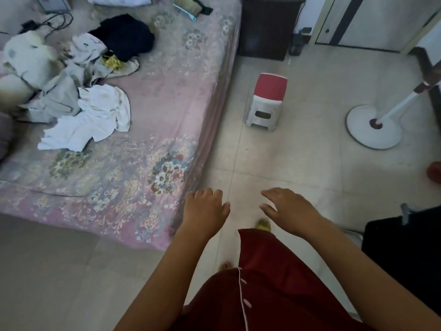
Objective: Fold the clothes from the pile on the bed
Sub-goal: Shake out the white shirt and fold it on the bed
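Clothes (78, 91) lie in a loose pile toward the far left side of the bed (148, 130), white and grey pieces in front and a dark garment (126, 37) behind them, well apart from both hands. The left hand (205, 211) and right hand (288, 209) reach forward at the ends of bare arms, palms down, fingers relaxed and slightly spread, holding nothing, a gap between them; they hang over the floor (298, 163) just beyond the bed's near right corner. A pink floral sheet covers the bed. On the pale tiled floor stand a red-topped stool (267, 99) beside the bed's right edge and the round white base of a fan (373, 126) farther right. A dark red buttoned garment (267, 283) shows below the arms.
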Demonstrator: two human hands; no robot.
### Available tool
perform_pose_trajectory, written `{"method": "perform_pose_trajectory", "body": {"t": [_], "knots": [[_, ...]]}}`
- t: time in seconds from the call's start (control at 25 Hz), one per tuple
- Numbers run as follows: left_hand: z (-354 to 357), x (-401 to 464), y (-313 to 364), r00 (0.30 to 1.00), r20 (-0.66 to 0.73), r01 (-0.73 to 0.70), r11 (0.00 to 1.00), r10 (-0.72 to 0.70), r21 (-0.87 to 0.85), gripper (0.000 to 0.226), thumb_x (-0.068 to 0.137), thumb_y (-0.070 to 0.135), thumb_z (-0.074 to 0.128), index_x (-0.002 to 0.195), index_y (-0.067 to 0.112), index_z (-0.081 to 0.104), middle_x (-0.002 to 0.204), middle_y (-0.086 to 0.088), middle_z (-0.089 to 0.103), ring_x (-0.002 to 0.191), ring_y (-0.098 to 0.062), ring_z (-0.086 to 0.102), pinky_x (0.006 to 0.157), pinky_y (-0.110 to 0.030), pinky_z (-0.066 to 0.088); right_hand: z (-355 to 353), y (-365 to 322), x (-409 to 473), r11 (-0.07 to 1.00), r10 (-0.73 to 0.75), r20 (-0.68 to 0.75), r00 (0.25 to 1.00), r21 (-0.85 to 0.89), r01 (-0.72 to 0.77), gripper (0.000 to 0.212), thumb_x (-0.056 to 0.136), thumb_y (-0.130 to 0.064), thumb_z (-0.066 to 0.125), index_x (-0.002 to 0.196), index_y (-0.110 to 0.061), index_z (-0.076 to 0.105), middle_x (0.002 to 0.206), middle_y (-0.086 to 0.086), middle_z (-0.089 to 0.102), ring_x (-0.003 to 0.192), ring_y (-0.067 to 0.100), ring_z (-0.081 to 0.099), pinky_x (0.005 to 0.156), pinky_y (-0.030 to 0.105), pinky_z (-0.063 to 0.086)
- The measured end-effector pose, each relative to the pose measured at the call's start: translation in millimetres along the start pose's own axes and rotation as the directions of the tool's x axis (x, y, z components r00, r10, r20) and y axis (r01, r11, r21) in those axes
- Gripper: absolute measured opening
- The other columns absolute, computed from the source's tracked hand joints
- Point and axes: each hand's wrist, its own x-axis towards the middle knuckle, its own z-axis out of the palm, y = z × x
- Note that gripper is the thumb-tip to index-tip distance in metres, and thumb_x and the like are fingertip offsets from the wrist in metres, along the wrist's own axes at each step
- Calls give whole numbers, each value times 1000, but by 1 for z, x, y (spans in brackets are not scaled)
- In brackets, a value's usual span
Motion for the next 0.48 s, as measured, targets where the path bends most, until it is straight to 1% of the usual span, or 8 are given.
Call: {"method": "perform_pose_trajectory", "body": {"t": [0.16,0.4,0.48], "knots": [[-31,88,13,999,-10,32,999,-32,-31,40,98,40,33,124,15,51,123,-5,56,114,-25,51,98,-36,34,-56,43,78,999,-39,-6,999,-32,39,47,100,-40,35,142,-19,37,143,2,43,128,21,42,101,34,37],[-97,215,43,992,-44,110,989,-115,-98,42,99,41,32,127,15,50,125,-4,55,115,-23,51,100,-37,36,-159,106,191,981,-144,7,990,-128,144,48,100,-40,34,143,-19,35,143,3,43,128,22,42,103,36,37],[-114,249,43,988,-50,137,984,-144,-116,41,99,40,32,125,15,50,121,-4,56,112,-23,52,96,-35,37,-186,117,227,977,-161,22,987,-136,163,48,100,-40,34,144,-20,34,145,2,42,129,21,41,105,34,37]]}}
